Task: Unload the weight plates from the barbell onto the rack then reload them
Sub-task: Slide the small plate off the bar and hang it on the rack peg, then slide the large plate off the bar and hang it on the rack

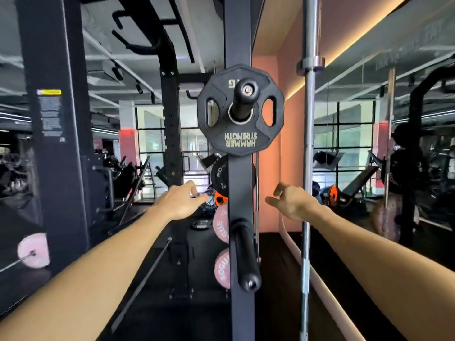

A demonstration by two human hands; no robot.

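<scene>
Black rack upright (240,205) running dead centre from 12 to 6 o'clock, with a second, wider black post (51,134) at 9 o'clock carrying a yellow-topped label. Bare steel barbell (310,134) standing upright just right of the rack, toward 2 o'clock, collar near its top. Black twelve-sided weight plate (240,136) hung on the upper storage peg (243,97) at 12 o'clock, gold lettering upside down, two grip slots either side of the hub. Lower storage peg (246,254) at 6 o'clock, bare, pointing toward the camera. Behind the upright, on its far side: small black plate (219,175), orange plate (220,198), and two pink plates (221,226) stacked below, partly hidden. Another pink plate (33,249) on a thin bar end low at 8 o'clock.

Left hand (181,204) reaching in at 9 o'clock of the upright, below the black twelve-sided plate, fingers loosely spread and slightly bent, holding nothing; fingertips close to the orange plate in the picture, contact not discernible. Right hand (293,203) at 3 o'clock of the upright, between rack and barbell, fingers relaxed and parted, thumb out, gripping nothing and clear of both. Both hands apart from the hung plate above.
</scene>
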